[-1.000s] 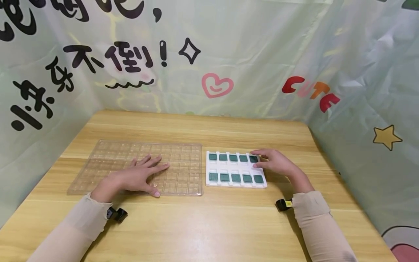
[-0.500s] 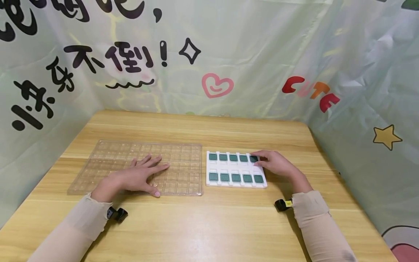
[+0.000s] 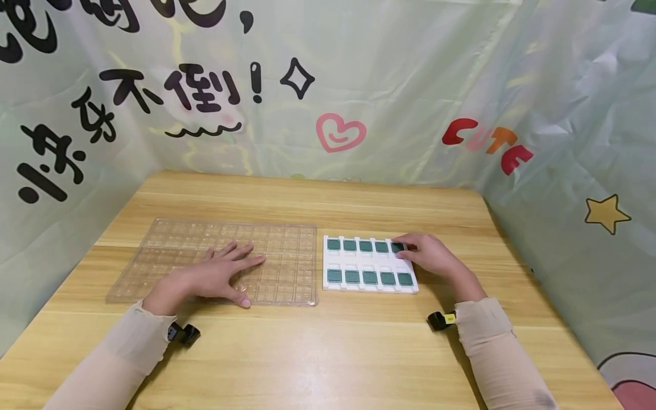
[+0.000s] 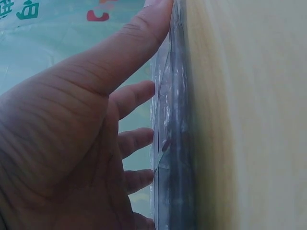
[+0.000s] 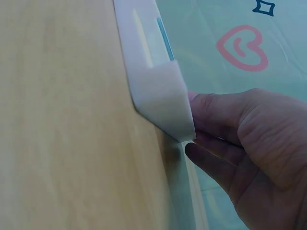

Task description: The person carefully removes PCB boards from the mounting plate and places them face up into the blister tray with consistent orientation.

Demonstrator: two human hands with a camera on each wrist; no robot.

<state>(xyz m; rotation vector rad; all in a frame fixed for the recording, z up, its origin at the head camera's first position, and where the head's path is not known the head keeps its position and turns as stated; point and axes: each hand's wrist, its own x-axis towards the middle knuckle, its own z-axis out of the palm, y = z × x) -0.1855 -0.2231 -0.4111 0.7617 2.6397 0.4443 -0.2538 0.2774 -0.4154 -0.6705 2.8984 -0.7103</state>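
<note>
My left hand (image 3: 215, 278) lies with spread fingers on a clear plastic tray (image 3: 292, 273) divided into small square pockets. In the left wrist view, its fingertips meet the tray's face and the thumb (image 4: 129, 43) reaches along the near edge. To the right, a white tray (image 3: 366, 261) carries two rows of square green chips (image 3: 369, 278). My right hand (image 3: 433, 257) pinches the back-right chip (image 3: 397, 247) between thumb and index finger, partly hiding it. The chip sits at its place in the row. From the right wrist, the white tray's end (image 5: 160, 100) hides the thumb tip.
Both trays lie flat on a wooden table (image 3: 307, 353), with a narrow gap between them. A printed fabric curtain (image 3: 400, 74) encloses the back and sides. Small black cameras (image 3: 184, 336) are strapped at both wrists.
My right thumb has moved slightly back toward the index finger, closing on the corner chip. The left hand and both trays have stayed put.
</note>
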